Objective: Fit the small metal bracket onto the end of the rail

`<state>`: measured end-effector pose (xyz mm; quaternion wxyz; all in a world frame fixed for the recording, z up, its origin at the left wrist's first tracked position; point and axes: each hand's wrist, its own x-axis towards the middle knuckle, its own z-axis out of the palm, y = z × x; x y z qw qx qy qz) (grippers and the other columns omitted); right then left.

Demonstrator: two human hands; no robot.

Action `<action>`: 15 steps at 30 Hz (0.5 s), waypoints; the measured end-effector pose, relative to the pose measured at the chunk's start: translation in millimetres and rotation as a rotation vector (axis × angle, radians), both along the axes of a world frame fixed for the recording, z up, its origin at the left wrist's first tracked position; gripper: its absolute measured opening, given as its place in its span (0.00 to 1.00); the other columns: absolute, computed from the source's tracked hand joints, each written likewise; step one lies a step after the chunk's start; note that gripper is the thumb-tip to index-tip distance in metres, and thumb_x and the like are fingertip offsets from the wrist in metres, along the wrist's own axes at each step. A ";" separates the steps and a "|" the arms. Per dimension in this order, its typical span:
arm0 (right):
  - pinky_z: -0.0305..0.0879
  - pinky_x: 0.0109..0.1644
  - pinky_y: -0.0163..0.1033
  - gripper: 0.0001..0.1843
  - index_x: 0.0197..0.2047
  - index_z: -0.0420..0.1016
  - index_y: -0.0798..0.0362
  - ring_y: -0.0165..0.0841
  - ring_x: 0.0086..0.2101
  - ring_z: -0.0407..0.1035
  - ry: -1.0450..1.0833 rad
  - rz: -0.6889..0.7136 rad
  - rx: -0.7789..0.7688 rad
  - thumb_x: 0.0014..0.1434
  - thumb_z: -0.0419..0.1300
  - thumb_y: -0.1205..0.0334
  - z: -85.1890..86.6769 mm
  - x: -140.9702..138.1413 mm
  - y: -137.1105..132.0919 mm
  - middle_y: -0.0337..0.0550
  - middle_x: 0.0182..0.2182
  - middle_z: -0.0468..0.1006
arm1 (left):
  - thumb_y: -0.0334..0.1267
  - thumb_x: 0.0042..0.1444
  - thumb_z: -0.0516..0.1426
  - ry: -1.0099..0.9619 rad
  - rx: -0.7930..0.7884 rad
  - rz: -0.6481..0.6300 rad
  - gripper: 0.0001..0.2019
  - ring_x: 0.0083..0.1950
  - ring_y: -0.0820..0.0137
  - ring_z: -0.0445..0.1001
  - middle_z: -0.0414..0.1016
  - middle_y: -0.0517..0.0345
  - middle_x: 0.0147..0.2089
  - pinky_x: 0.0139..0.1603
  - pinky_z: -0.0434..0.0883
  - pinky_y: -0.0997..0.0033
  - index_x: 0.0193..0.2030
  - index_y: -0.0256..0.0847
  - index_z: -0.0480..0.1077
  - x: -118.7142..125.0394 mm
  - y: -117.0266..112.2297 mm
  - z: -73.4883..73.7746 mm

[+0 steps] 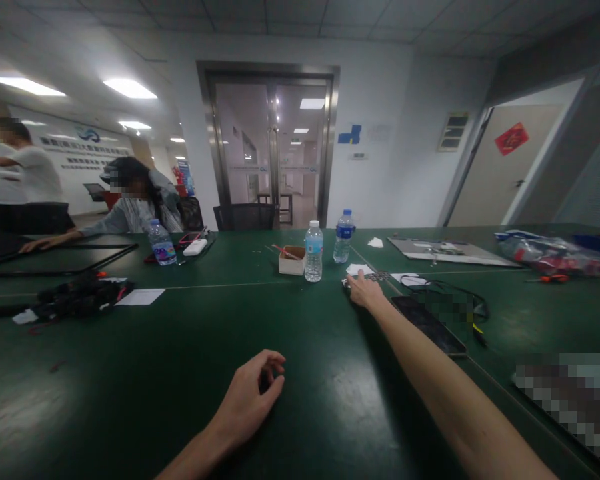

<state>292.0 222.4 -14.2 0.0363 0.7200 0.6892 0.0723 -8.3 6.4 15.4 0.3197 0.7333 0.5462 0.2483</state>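
The right hand (364, 291) stretches far forward across the green table (180, 347), its fingers lying flat and close together on a small dark keypad (375, 277) that sits near the table's middle, toward one o'clock from the viewer. The left hand (253, 393) rests on the table close in, at about six o'clock, fingers loosely curled with thumb and forefinger nearly meeting; whether anything is pinched there cannot be told. At eleven o'clock from the keypad stand two water bottles (313, 251) and a small cardboard box (292, 261). A dark tablet (429, 325) lies just beside the right forearm, at its four o'clock. A seated person (133, 207) leans on the table's far left end.
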 end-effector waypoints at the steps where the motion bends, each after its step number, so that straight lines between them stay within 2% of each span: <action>1: 0.61 0.46 0.46 0.25 0.64 0.50 0.47 0.41 0.45 0.70 0.004 0.007 -0.010 0.63 0.43 0.65 0.4 2.2 1.4 0.60 0.59 0.51 | 0.36 0.58 0.52 0.002 0.000 0.004 0.12 0.38 0.67 0.71 0.74 0.56 0.42 0.37 0.70 0.69 0.48 0.40 0.67 0.1 0.2 0.0; 4: 0.61 0.45 0.46 0.26 0.64 0.48 0.47 0.42 0.44 0.71 0.016 0.024 -0.039 0.62 0.44 0.64 2.5 7.5 4.3 0.61 0.59 0.50 | 0.36 0.58 0.53 -0.001 0.000 0.003 0.12 0.38 0.67 0.71 0.74 0.55 0.42 0.37 0.69 0.69 0.48 0.39 0.67 0.2 0.6 -0.7; 9: 0.61 0.44 0.47 0.22 0.60 0.54 0.46 0.43 0.43 0.70 0.036 0.027 -0.064 0.63 0.43 0.63 4.6 10.0 5.7 0.57 0.55 0.54 | 0.37 0.59 0.52 -0.007 0.011 -0.015 0.12 0.39 0.66 0.71 0.73 0.55 0.43 0.37 0.70 0.69 0.48 0.40 0.68 0.3 -0.2 -0.2; 15: 0.62 0.42 0.45 0.21 0.59 0.55 0.44 0.41 0.42 0.70 0.048 0.017 -0.036 0.64 0.39 0.63 3.8 7.9 -2.2 0.55 0.54 0.55 | 0.36 0.58 0.52 -0.013 0.010 -0.012 0.12 0.39 0.66 0.72 0.74 0.54 0.43 0.38 0.70 0.69 0.48 0.39 0.68 0.4 -1.6 1.0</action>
